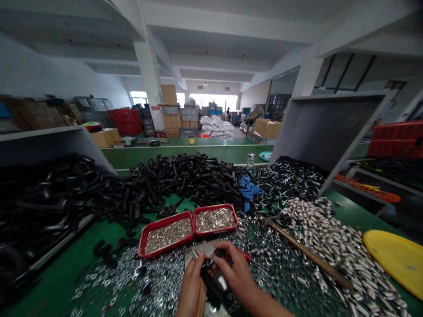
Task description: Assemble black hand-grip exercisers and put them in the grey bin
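My left hand [192, 286] is closed around a black curved part [214, 286]. At its fingertips a small silver, ridged cylinder [194, 254] sticks up. My right hand [238, 274] pinches a small black piece [219, 252] with thumb and forefinger, right at the upper end of the curved part. How the pieces join is hidden by my fingers. Beneath both hands lies a flat metal plate [209, 247]. Just ahead stand two red trays, the left tray [142, 240] and the right tray [235, 220], filled with small shiny metal pieces.
Black curved parts [185, 176] are heaped behind the trays. Loose washers [155, 281] surround the plate. To the right lie a wooden-handled hammer [307, 253], silver cylinders [330, 233], a bolt pile [294, 180], a blue cloth [248, 190] and a yellow lid-like disc [396, 257].
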Motion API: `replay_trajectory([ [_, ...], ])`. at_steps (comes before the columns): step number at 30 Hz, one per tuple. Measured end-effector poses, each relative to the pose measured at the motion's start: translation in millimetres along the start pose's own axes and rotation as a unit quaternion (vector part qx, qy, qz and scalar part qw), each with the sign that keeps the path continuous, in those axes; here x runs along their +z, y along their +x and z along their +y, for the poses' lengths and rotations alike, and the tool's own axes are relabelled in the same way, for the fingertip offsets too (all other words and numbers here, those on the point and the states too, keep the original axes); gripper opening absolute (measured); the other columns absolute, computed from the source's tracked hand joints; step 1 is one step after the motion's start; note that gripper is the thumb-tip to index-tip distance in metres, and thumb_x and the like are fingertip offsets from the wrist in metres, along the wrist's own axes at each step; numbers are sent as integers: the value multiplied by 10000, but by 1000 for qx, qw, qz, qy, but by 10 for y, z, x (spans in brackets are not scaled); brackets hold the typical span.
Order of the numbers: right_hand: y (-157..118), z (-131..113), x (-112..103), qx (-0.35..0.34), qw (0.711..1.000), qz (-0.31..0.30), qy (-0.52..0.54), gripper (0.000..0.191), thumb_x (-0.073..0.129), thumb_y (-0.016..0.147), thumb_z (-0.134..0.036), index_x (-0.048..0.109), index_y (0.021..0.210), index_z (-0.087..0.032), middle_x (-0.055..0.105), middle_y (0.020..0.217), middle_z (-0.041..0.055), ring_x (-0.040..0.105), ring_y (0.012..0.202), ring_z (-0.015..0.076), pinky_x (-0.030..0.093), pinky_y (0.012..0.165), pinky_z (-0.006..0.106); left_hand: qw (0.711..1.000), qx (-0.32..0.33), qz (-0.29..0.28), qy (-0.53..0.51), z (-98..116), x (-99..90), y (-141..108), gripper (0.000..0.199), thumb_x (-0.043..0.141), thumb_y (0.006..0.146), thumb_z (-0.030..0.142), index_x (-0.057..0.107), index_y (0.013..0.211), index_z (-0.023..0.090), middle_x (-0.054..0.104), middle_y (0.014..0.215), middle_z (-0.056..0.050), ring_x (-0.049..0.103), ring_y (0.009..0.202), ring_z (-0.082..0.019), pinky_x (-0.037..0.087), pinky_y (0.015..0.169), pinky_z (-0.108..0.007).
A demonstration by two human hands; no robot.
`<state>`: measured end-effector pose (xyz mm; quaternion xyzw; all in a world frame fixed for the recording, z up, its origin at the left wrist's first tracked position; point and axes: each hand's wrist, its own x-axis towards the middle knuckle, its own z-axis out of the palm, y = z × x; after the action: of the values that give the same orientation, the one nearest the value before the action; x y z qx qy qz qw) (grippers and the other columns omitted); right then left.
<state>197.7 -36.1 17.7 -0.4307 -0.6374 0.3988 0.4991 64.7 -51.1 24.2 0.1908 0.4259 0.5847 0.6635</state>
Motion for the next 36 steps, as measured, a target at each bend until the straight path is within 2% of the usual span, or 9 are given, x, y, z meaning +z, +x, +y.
replay_trajectory([
  [4, -89, -113, -69, -58, 992, -26, -111, 172, 616, 931, -299, 633, 1100, -268, 680, 1078, 62, 648, 1022, 254, 512, 932, 436, 999, 6, -43, -26, 27, 58, -91, 397, 823, 717, 441, 633, 907, 148, 683, 842, -33, 650, 753, -161, 520, 709, -276],
  [9, -70, -86, -276, -124, 959, -142, -210, 220, 564, 970, -242, 601, 1186, -223, 673, 1067, 96, 640, 1006, 249, 528, 900, 443, 1000, 8, -5, -15, -14, -105, -22, 378, 783, 769, 455, 579, 856, 149, 602, 759, 17, 561, 642, -103, 478, 644, -235],
  [15, 36, -51, -344, -206, 930, -189, -238, 247, 479, 1015, -303, 601, 1200, -194, 670, 1081, 128, 620, 1001, 257, 530, 877, 448, 983, 82, -28, 161, -29, -134, 1, 346, 615, 906, 507, 613, 1002, 174, 642, 908, -25, 599, 804, -158, 476, 765, -283],
  [20, 111, 16, -115, 91, 967, -206, -117, 443, 337, 1028, -543, 551, 834, -207, 609, 718, 37, 578, 629, 187, 498, 583, 332, 889, 232, 31, 393, 41, -175, 158, 282, 536, 963, 465, 595, 971, 189, 650, 924, -49, 591, 878, -197, 437, 852, -334],
  [23, 122, 42, -35, 156, 963, -220, -22, 484, 448, 950, -658, 524, 788, -208, 574, 691, 8, 527, 565, 143, 431, 501, 268, 858, 276, -22, 433, 80, -258, 224, 260, 502, 984, 437, 587, 950, 194, 654, 912, -46, 603, 872, -191, 442, 847, -324],
  [29, 144, 0, -68, 348, 831, -397, 176, 722, 87, 949, -762, 501, 725, -215, 378, 436, -63, 258, 329, 93, 301, 360, 243, 827, 295, -105, 466, 179, -403, 257, 238, 520, 979, 419, 602, 942, 198, 666, 874, -25, 621, 833, -165, 453, 824, -286],
  [31, 172, -12, -90, 303, 872, -374, 88, 712, 135, 954, -756, 551, 811, -196, 523, 523, -10, 360, 371, 104, 345, 399, 255, 843, 266, -76, 461, 188, -434, 289, 261, 510, 980, 438, 604, 940, 198, 669, 862, -23, 622, 810, -165, 455, 797, -284],
  [33, 197, -4, -99, 171, 938, -293, -76, 606, 334, 943, -735, 577, 928, -180, 645, 732, 71, 526, 537, 152, 426, 509, 291, 866, 238, -33, 438, 181, -449, 321, 293, 489, 984, 465, 602, 932, 200, 671, 860, -22, 623, 800, -167, 458, 775, -280],
  [36, 215, 45, -74, -42, 943, -180, -276, 438, 497, 946, -599, 571, 969, -168, 641, 935, 153, 596, 835, 261, 476, 707, 384, 878, 223, 0, 423, 164, -427, 338, 311, 489, 980, 484, 600, 916, 200, 664, 845, -19, 619, 789, -166, 458, 764, -277],
])
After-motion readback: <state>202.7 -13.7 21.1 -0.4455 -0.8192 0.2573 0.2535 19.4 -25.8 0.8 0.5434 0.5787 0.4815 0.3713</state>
